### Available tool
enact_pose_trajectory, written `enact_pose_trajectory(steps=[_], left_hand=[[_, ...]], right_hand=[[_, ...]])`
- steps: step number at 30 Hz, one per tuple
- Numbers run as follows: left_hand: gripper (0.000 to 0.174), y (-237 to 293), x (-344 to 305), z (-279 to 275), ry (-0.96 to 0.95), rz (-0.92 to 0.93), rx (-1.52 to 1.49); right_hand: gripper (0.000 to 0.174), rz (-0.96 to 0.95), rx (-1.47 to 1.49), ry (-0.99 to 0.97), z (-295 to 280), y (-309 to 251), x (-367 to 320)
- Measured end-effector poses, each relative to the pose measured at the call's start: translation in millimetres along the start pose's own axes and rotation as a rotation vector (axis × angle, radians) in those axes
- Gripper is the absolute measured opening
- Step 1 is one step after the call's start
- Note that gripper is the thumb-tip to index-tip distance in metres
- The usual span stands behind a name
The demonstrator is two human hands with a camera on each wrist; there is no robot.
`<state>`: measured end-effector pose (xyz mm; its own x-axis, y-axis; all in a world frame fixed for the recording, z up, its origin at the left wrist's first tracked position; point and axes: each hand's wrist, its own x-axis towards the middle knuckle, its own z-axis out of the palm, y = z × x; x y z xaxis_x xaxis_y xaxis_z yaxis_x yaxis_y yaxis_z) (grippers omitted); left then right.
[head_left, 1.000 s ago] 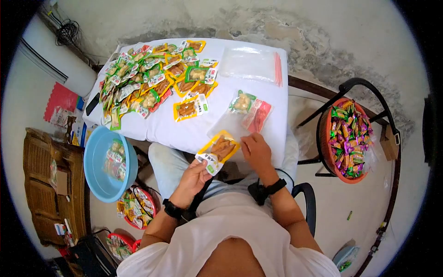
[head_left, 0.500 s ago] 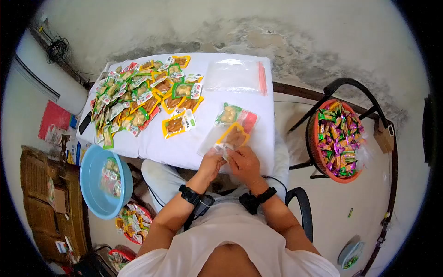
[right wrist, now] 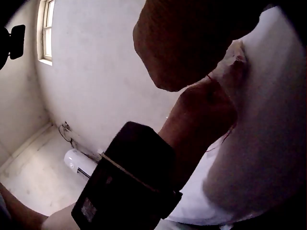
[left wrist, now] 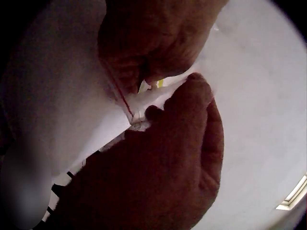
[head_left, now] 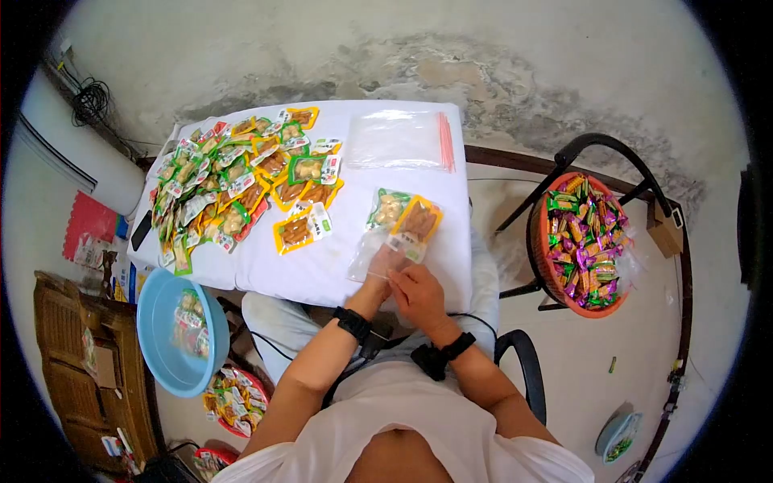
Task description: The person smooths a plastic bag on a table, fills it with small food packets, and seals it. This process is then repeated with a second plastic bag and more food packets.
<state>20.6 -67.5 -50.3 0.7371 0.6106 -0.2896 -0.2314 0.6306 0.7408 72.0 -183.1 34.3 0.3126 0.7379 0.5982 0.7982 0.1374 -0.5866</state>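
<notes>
A clear zip bag [head_left: 364, 266] lies on the white-clothed table, near its front edge. Inside it are a green-edged snack pack [head_left: 388, 208] and a yellow-edged snack pack [head_left: 419, 217] with brown pieces, which covers most of a red one. My left hand [head_left: 385, 262] reaches through the bag's mouth, its fingers at the white end of the yellow-edged pack. Close beside it, my right hand [head_left: 420, 295] pinches the bag's mouth. The red zip line [left wrist: 123, 98] shows along my left hand in the left wrist view. My fingertips are partly hidden in both wrist views.
Several snack packs [head_left: 201, 189] are heaped on the table's left, one yellow-edged pack [head_left: 296, 232] apart. Flat empty bags [head_left: 394, 141] lie at the back. A blue basin [head_left: 153, 338] stands left, and an orange basket [head_left: 592, 302] of wrapped sweets right.
My left hand has carried the yellow-edged pack from the table's front edge into the bag, onto the red pack. My right hand stays at the bag's mouth. The head view has shifted.
</notes>
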Motion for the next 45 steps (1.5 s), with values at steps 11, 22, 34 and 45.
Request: enact_pose_trajectory(steps=[11, 22, 34, 45], left_hand=[[0.026, 18, 1, 11, 0.117, -0.008, 0.978], [0.032, 64, -120, -17, -0.082, 0.28, 1.097], [0.046, 178, -104, -182, 1.017, 0.655, 1.467], [0.057, 206, -79, -231, 1.075, 0.488, 1.653]], right_hand=[[0.015, -0.006, -0.017, -0.051, 3, 4, -4], [0.03, 0.119, -0.073, -0.193, -5, 0, 1], [0.031, -0.1, -0.073, -0.172, 0, -6, 11], [0.019, -0.035, -0.063, -0.149, -1, -9, 9]])
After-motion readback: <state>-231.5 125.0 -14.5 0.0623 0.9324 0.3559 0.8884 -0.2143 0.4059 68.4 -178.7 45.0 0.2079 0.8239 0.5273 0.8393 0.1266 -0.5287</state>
